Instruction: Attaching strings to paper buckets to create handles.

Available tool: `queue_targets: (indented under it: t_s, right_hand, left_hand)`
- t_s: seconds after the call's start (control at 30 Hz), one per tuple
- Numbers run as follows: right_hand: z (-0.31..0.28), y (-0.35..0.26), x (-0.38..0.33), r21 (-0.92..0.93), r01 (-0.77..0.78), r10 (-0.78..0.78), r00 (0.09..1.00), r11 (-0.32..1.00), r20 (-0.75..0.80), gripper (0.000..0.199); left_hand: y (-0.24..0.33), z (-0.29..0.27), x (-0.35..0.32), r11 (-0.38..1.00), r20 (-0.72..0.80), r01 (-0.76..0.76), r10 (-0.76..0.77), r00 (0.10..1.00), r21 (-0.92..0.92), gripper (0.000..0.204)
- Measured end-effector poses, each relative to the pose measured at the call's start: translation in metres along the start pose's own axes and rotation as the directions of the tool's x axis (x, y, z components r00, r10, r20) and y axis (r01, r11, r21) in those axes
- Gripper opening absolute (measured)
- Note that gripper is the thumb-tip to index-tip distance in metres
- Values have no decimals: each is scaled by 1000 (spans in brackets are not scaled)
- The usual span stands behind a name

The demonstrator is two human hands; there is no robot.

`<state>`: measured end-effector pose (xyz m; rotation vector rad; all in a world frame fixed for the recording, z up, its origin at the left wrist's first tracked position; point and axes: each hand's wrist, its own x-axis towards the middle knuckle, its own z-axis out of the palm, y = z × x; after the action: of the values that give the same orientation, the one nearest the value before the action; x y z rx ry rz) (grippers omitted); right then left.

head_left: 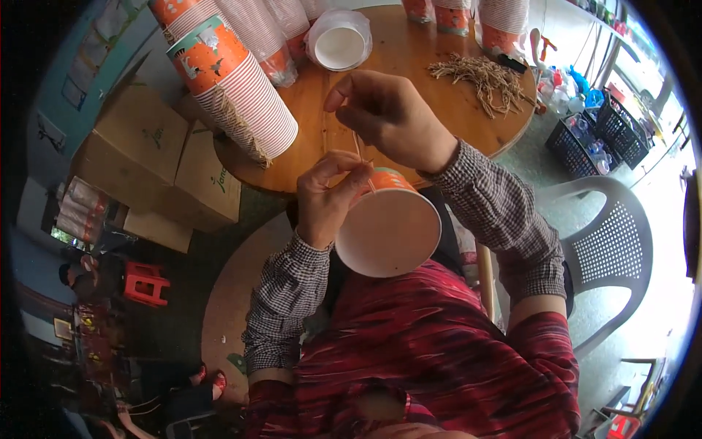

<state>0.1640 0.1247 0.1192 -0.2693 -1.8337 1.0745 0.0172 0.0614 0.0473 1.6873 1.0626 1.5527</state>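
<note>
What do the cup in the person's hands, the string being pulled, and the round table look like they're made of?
Cup: likely paper, matte white inside, printed orange outside, thin rolled rim. String: thin tan strand, probably twisted paper or plant fibre, matching the loose pile. Table: wood look, warm brown with a slight sheen; solid or veneer unclear.
</note>
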Motion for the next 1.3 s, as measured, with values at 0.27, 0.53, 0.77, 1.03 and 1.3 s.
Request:
queue_targets:
  t_s: [0.27, 0.53, 0.77, 1.03, 1.3]
  right_hand:
    - [-22, -7, 34, -231, 175, -192, 980, 957, -52, 9]
    - [-18, -13, 47, -149, 257, -270, 960, 955, -70, 7]
    - [4, -15, 38, 62, 139, -118, 958, 988, -262, 11]
    - [12, 4, 41, 239, 203, -100, 919, 949, -382, 11]
    - [13, -5, 43, 247, 123, -34, 942, 961, -334, 16]
  left_hand:
    - [-19, 7, -29, 986, 127, 17, -39, 991, 168, 14]
    - [4, 20, -32, 995, 91, -5, -4, 996, 99, 16]
    - [7, -2, -18, 955, 137, 286, -273, 952, -84, 20]
    - [3, -15, -11, 750, 374, 524, -387, 843, -403, 17]
    - [15, -16, -3, 790, 378, 483, -345, 859, -377, 11]
